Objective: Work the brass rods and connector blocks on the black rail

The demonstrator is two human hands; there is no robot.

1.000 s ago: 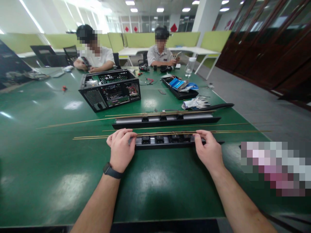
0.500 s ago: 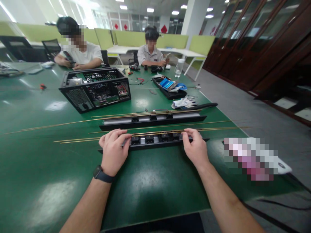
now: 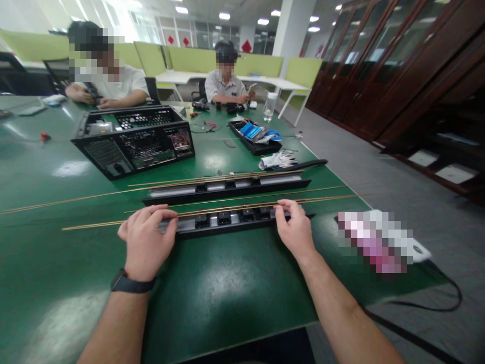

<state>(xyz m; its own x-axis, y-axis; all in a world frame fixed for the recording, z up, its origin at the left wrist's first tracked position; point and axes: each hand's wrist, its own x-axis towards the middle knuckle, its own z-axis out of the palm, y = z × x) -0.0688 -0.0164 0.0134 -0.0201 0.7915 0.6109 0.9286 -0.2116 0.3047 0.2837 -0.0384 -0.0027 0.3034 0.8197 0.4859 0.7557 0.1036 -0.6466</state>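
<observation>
Thin gold-coloured rods (image 3: 223,208) run lengthwise above the nearer black rail (image 3: 231,230). My left hand (image 3: 146,242), with a dark watch on its wrist, pinches them between thumb and fingers by the rail's left part. Farther right, the thumb and fingers of my right hand (image 3: 294,225) close on the rods near the rail's right end. Several black blocks (image 3: 224,218) sit in the rail's pale channel between my hands. Behind lies a second black rail (image 3: 227,193) with more thin rods (image 3: 83,199) along it.
An open computer case (image 3: 132,144) stands at the back left. Behind the rails lie a black tray (image 3: 261,146) with blue items and white gloves (image 3: 278,160). A blurred-out pink and white object (image 3: 373,240) rests near the right edge. Two people sit across the table.
My left hand has slid left along the rods, away from my right hand, which keeps its place near the rail's right end. The whole view has shifted slightly to the right.
</observation>
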